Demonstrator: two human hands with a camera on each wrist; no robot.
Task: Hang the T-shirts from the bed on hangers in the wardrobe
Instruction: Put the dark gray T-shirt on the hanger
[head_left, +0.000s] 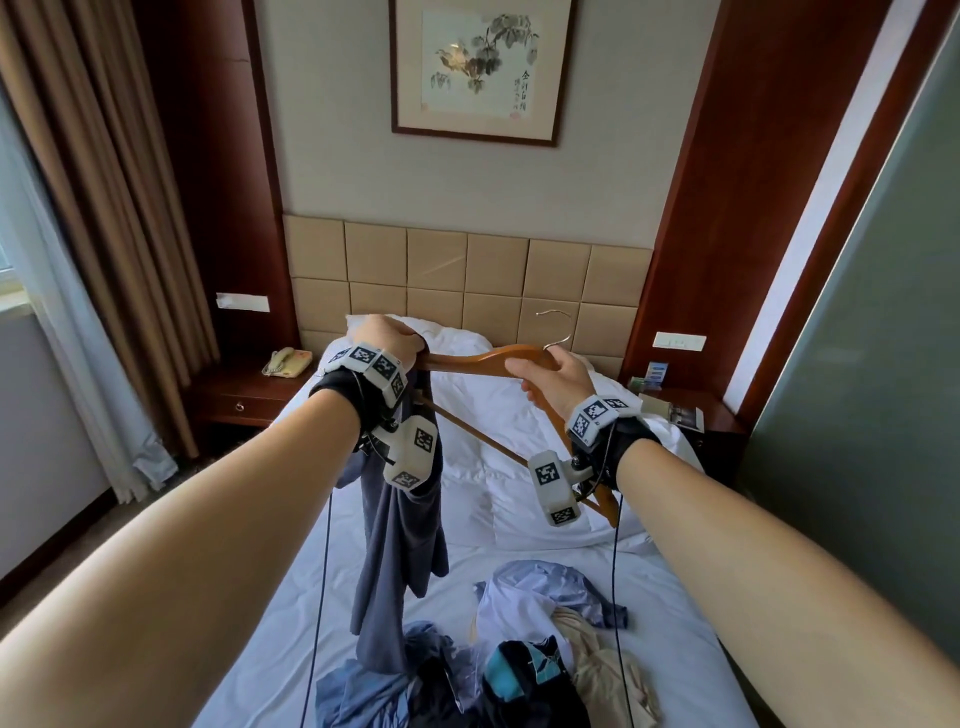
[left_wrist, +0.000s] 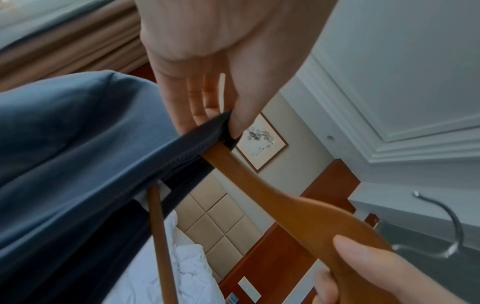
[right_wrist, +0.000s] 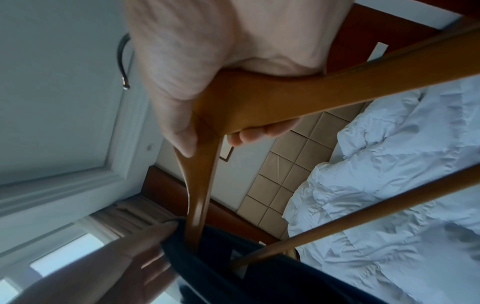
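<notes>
Heap of T-shirts (head_left: 483, 670) on bed (head_left: 670, 613) nearest camera: blue, dark, beige, pale lilac. Above heap, grey-blue T-shirt (head_left: 395, 545) hangs from left end of wooden hanger (head_left: 483, 358). Left hand (head_left: 387, 338) pinches shirt's dark neckband against hanger tip, thumb on 1 side, fingers on other. Right hand (head_left: 550, 379) wraps hanger at centre, below metal hook (head_left: 558, 327). Farther: white duvet (head_left: 524, 415), tiled headboard (head_left: 467, 275), framed painting (head_left: 480, 67).

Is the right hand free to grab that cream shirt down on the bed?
Probably not yet. The right hand grips the hanger, though nothing blocks the way to the cream shirt.
</notes>
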